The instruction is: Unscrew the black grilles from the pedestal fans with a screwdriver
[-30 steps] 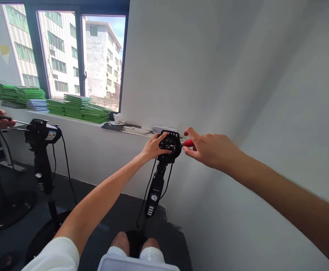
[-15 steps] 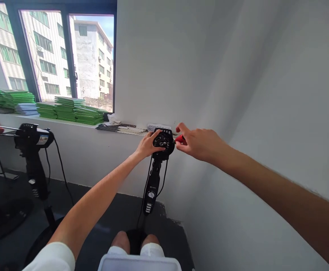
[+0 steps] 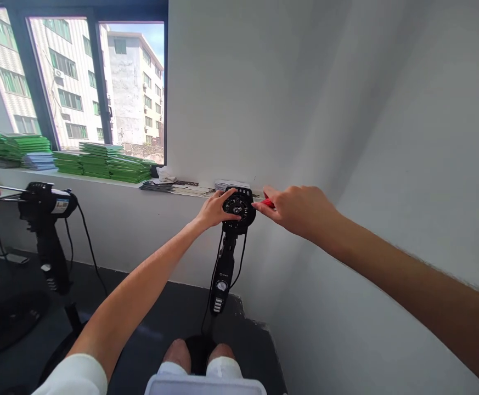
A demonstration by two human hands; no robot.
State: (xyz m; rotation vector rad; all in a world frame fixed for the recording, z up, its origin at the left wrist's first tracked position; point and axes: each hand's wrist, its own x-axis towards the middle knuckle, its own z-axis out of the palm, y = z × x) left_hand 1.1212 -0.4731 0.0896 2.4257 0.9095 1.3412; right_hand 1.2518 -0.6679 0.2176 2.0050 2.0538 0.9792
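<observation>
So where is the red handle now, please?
In the head view, the red handle is right of centre, in the right hand, beside the black housing.

R hand [image 3: 303,211] rotated, idx finger [image 3: 269,192] lowered, now closer to red hdl [image 3: 268,203]

Window [image 3: 100,82], upper left: dark frame, with pale multi-storey buildings [image 3: 128,82] visible beyond the glass. Windowsill [image 3: 72,177]: green stacks [image 3: 99,160] side by side, a smaller bluish-white stack [image 3: 39,161] between two of them; farther right, a crumpled white item [image 3: 165,174] and flat dark and pale strips [image 3: 193,190] lying along the ledge. Wall [image 3: 231,99]: pale, softly shaded toward the right. Floor [image 3: 148,307]: dark. Far left: a second black stand unit [image 3: 52,247], its head bearing a white label [image 3: 61,205], a black cable [image 3: 91,247] hanging beside it.
</observation>
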